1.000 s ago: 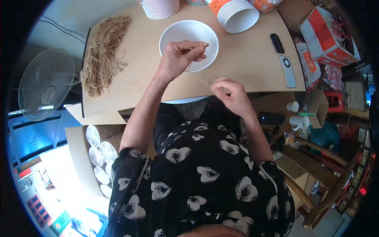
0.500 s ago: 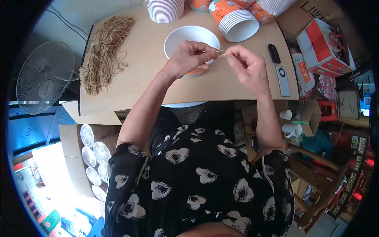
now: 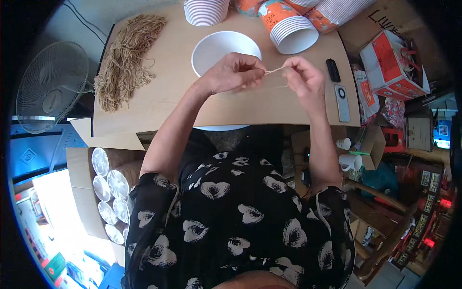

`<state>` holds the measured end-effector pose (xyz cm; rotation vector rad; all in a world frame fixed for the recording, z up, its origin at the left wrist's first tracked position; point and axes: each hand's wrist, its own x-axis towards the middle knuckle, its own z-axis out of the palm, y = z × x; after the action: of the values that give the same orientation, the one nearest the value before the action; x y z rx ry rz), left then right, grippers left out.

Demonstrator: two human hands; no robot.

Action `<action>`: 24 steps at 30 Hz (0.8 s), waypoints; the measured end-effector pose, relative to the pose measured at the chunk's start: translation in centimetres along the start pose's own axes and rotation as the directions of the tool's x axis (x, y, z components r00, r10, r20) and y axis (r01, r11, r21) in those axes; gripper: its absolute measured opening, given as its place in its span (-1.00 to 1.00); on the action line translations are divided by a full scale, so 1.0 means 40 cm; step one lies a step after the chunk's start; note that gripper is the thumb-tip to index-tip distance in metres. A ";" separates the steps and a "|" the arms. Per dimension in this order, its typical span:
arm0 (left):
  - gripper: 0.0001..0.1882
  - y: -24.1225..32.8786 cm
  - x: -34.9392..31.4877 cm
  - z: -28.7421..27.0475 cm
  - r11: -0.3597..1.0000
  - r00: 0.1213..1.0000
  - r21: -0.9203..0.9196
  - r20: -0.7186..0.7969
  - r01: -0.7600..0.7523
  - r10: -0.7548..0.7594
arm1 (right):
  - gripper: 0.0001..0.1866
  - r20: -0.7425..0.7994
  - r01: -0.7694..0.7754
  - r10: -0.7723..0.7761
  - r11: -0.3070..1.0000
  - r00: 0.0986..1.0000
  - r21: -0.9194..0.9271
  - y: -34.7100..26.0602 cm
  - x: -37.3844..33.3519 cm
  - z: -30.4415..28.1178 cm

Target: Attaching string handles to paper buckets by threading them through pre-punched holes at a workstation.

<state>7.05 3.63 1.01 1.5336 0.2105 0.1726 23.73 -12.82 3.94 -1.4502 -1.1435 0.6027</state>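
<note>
Working above the desk (image 3: 233,110), with a tan fibre bundle (image 3: 126,62) well left of the fingers and a white bowl (image 3: 219,44) just beyond the left ones, I judge that light, even tension without tugging serves best. My left hand (image 3: 231,73) and right hand (image 3: 307,79) are near each other, fingertips of each closed in a pinch; between them stretches the thin tan strand (image 3: 275,71) both grip.

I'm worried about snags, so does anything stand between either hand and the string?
Nothing visible does. The left hand and right hand both pinch the string, and the short stretch between them looks free. The white bowl is partly behind the left hand, not between the hands.
</note>
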 end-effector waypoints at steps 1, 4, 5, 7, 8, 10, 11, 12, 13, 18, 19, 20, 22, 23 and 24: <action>-0.80 -0.005 -0.004 -0.009 0.995 0.999 0.082 -0.001 -0.053 0.053 | -0.95 0.004 0.000 0.000 1.000 1.000 0.000 0.007 -0.004 0.007; -0.81 0.009 -0.024 -0.031 0.990 0.994 0.112 -0.082 0.084 -0.075 | -0.81 0.035 -0.053 0.053 0.999 0.998 0.006 0.039 -0.014 0.043; -0.81 0.009 -0.029 -0.036 0.990 0.994 0.112 -0.081 0.086 -0.077 | -0.81 0.034 -0.055 0.054 0.998 0.998 0.007 0.045 -0.013 0.053; -0.82 0.009 -0.046 -0.047 0.990 0.989 0.111 -0.123 0.090 -0.076 | -0.65 0.011 0.038 -0.036 0.909 0.999 -0.416 0.043 -0.009 0.085; -0.82 0.011 -0.051 -0.049 0.989 0.989 0.112 -0.127 0.094 -0.079 | -0.55 -0.014 0.017 -0.027 0.888 1.000 -0.459 0.041 -0.009 0.101; -0.84 0.015 -0.059 -0.056 0.990 0.988 0.098 -0.121 0.104 -0.092 | -0.59 -0.011 0.036 -0.045 0.898 0.999 -0.438 0.034 -0.008 0.109; -0.84 0.015 -0.059 -0.058 0.990 0.988 0.098 -0.125 0.105 -0.092 | -0.62 -0.011 0.052 -0.062 0.907 0.998 -0.418 0.033 -0.006 0.114; -0.84 0.014 -0.058 -0.059 0.989 0.992 0.120 -0.106 0.086 -0.073 | -0.62 -0.008 0.054 -0.063 0.908 0.998 -0.416 0.032 -0.004 0.119; -0.83 0.014 -0.058 -0.059 0.988 0.995 0.142 -0.085 0.066 -0.054 | -0.66 -0.010 0.074 -0.084 0.924 0.996 -0.374 0.032 -0.002 0.125; -0.83 0.006 -0.064 -0.058 0.988 0.995 0.141 -0.090 0.058 -0.046 | -0.76 0.006 0.166 -0.177 0.910 0.984 -0.379 0.042 0.011 0.133; -0.83 0.002 -0.067 -0.059 0.992 0.996 0.118 -0.085 0.036 -0.026 | -0.78 0.020 0.128 -0.131 0.913 0.991 -0.388 0.033 0.010 0.132; -0.83 -0.002 -0.068 -0.061 0.992 0.996 0.118 -0.088 0.036 -0.026 | -0.80 0.034 0.090 -0.084 0.913 0.996 -0.397 0.028 0.010 0.132; -0.82 0.001 -0.068 -0.059 0.994 0.996 0.105 -0.084 0.030 -0.021 | -0.81 0.036 0.089 -0.081 0.919 0.996 -0.385 0.039 0.008 0.128; -0.82 0.002 -0.069 -0.058 0.994 0.996 0.106 -0.084 0.031 -0.022 | -0.81 0.039 0.088 -0.079 0.923 0.996 -0.373 0.043 0.007 0.127; -0.81 0.000 -0.069 -0.060 0.993 0.997 0.115 -0.081 0.023 -0.014 | -0.81 0.041 0.089 -0.079 0.923 0.996 -0.374 0.040 0.005 0.128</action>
<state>3.79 5.28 1.03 1.6409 0.3031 0.2104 19.87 -10.17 1.28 -1.7090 -1.3877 0.3522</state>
